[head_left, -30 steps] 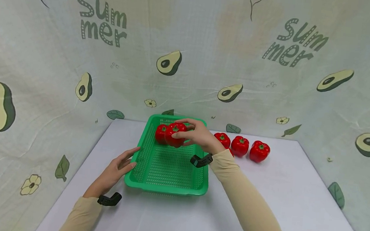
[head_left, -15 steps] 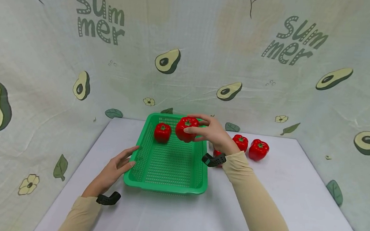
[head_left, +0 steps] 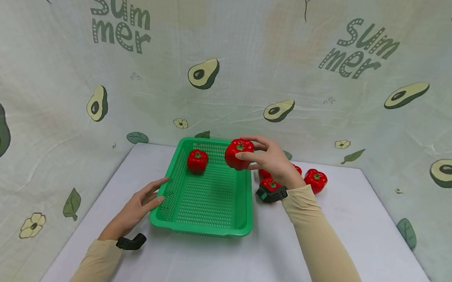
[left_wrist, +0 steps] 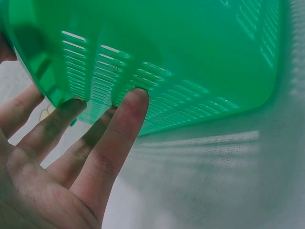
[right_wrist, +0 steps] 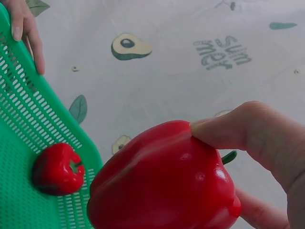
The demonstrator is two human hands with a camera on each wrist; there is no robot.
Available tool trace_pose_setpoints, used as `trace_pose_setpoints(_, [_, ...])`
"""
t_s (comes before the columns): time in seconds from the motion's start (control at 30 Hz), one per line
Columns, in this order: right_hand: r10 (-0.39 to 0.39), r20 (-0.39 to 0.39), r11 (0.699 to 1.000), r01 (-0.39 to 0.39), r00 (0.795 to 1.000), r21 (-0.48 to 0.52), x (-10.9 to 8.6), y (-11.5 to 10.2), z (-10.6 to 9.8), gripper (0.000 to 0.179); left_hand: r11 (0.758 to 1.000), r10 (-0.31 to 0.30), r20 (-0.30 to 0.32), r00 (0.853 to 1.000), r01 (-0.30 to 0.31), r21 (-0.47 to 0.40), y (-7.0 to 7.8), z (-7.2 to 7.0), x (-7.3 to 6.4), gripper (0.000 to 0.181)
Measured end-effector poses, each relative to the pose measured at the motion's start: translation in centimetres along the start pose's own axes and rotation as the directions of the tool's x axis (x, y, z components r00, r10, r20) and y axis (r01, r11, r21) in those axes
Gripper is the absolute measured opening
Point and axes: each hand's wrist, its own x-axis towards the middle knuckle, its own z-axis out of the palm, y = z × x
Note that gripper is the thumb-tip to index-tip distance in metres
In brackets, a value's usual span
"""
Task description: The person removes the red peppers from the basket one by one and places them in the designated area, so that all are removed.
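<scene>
A red bell pepper [head_left: 239, 154] is pinched in my right hand [head_left: 274, 160], raised over the far right rim of a green slotted basket [head_left: 200, 229]. In the right wrist view this bell pepper [right_wrist: 164, 179] fills the lower middle, thumb across its top and green stem pointing right. One other red bell pepper [head_left: 197, 161] stands inside the basket near its far left corner. My left hand [head_left: 139, 207] rests its fairly straight fingers against the basket's left side. The left wrist view has those fingertips [left_wrist: 136, 98] at the slotted wall [left_wrist: 190, 52].
Several more red bell peppers lie on the white table [head_left: 322, 239] right of the basket. One pepper [head_left: 315, 180] shows whole there; others are partly hidden behind my right hand and wrist camera [head_left: 271, 194]. A printed cloth [head_left: 243, 39] hangs behind and at both sides.
My right hand has carried the bell pepper rightward and a little up, from beside the pepper in the basket to the right rim. The left hand stays at the basket's side.
</scene>
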Motion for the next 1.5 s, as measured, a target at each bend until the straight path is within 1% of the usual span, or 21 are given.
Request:
trace_pose_setpoints(0.07, [-0.001,-0.009,1.000,0.001,1.000,0.002,-0.1,0.1,-0.4,0.057,1.000,0.008,0.002,1.000,-0.008,0.002,0.0,-0.1,0.0,0.063])
trace_pose_setpoints(0.3, [-0.004,-0.031,1.000,0.004,1.000,0.004,-0.7,1.1,-1.6,0.058,1.000,-0.001,-0.007,1.000,0.001,0.010,-0.1,-0.3,-0.3,0.063])
trace_pose_setpoints(0.5, [0.019,-0.071,1.000,-0.019,0.997,-0.004,-1.5,1.6,-3.0,0.060,1.000,-0.004,-0.014,1.000,0.004,0.017,0.0,-0.2,-0.3,0.064])
trace_pose_setpoints(0.63, [0.034,-0.103,0.999,-0.038,0.994,-0.032,-2.1,1.8,-4.0,0.063,1.000,0.001,-0.012,1.000,0.000,0.014,-0.3,-0.2,-0.2,0.063])
trace_pose_setpoints(0.8, [0.057,-0.135,0.994,-0.070,0.989,-0.089,-2.8,2.2,-5.1,0.068,1.000,-0.001,-0.017,1.000,0.001,0.021,-0.4,-0.2,-0.2,0.063])
trace_pose_setpoints(0.9, [0.072,-0.157,0.991,-0.089,0.985,-0.100,-3.1,2.6,-5.7,0.070,1.000,-0.006,-0.017,1.000,0.006,0.022,-0.4,-0.2,-0.2,0.064])
trace_pose_setpoints(1.1, [0.099,-0.211,0.992,-0.114,0.973,-0.062,-3.7,3.3,-6.5,0.073,1.000,-0.003,-0.012,1.000,0.004,0.015,-0.3,-0.2,-0.1,0.063])
trace_pose_setpoints(1.33, [0.112,-0.255,0.990,-0.130,0.960,-0.051,-4.8,4.3,-7.3,0.075,1.000,0.007,-0.006,1.000,-0.007,-0.006,-0.3,-0.1,0.0,0.063])
trace_pose_setpoints(1.5, [0.155,-0.298,0.985,-0.170,0.942,-0.025,-5.5,5.6,-8.0,0.077,1.000,0.008,0.000,1.000,-0.008,0.001,-0.3,-0.1,0.0,0.063])
